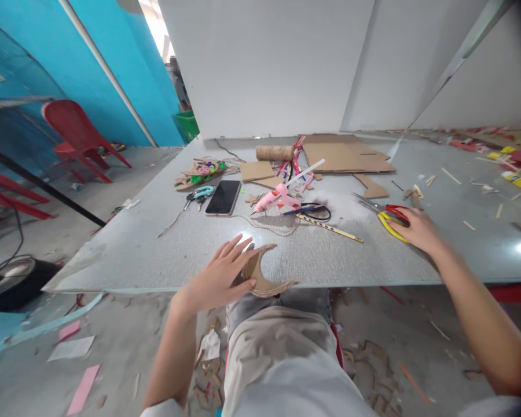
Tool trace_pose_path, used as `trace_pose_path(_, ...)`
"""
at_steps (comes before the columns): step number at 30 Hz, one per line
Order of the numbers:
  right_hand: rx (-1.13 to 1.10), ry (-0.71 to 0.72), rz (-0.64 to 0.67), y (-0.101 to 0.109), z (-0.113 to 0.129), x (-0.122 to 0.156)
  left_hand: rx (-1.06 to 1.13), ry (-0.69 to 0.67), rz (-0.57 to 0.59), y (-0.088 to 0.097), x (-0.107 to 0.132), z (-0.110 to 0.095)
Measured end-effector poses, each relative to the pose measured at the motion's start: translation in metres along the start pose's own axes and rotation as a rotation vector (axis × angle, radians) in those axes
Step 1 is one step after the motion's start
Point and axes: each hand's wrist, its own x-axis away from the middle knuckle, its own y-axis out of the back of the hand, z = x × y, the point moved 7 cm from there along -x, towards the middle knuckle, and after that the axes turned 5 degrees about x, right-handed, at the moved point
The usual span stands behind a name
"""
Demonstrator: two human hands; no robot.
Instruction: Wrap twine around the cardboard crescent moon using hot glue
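My left hand (pixel 219 273) lies with fingers stretched on a crescent-shaped cardboard piece (pixel 264 277) at the near edge of the grey table (pixel 134 243), thumb pressing the piece down. My right hand (pixel 419 230) reaches out to the right and closes round the yellow and red handles of a pair of pliers (pixel 384 213), whose metal jaws point left. Between the hands lie a pink glue gun (pixel 276 200), a yellow striped pencil (pixel 330 228) and black-handled scissors (pixel 315 211).
A black phone (pixel 223 197), teal scissors (pixel 200 194), a twine roll (pixel 274 153) and cardboard sheets (pixel 345 155) lie further back. White panels stand behind the table. Red plastic chairs (pixel 76 136) stand at left. Cardboard scraps litter the floor by my knees.
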Motion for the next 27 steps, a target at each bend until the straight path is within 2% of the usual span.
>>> trace_pose_path(5,-0.097,-0.061,-0.171,0.014,0.003,0.007,-0.045,0.074,-0.201,0.005,0.010,-0.006)
trace_pose_path(8,-0.133,-0.010,-0.292,0.033,0.017,0.012,-0.024,0.094,-0.267,0.000,0.023,-0.007)
trace_pose_path(11,-0.146,0.065,-0.318,0.045,0.038,0.011,-0.033,0.159,-0.310,-0.004,0.032,-0.002)
trace_pose_path(14,-0.228,0.144,-0.234,0.044,0.066,0.001,-0.061,0.184,-0.314,-0.008,0.030,0.000)
trace_pose_path(19,-0.309,0.336,0.059,0.033,0.141,-0.019,-0.121,0.202,-0.316,-0.008,0.021,-0.006)
trace_pose_path(24,-0.195,0.561,0.151,0.033,0.222,-0.028,-0.138,0.185,-0.377,-0.010,0.019,-0.019)
trace_pose_path(27,-0.217,0.447,0.119,0.027,0.245,-0.042,-0.164,0.239,-0.503,-0.011,0.016,-0.027)
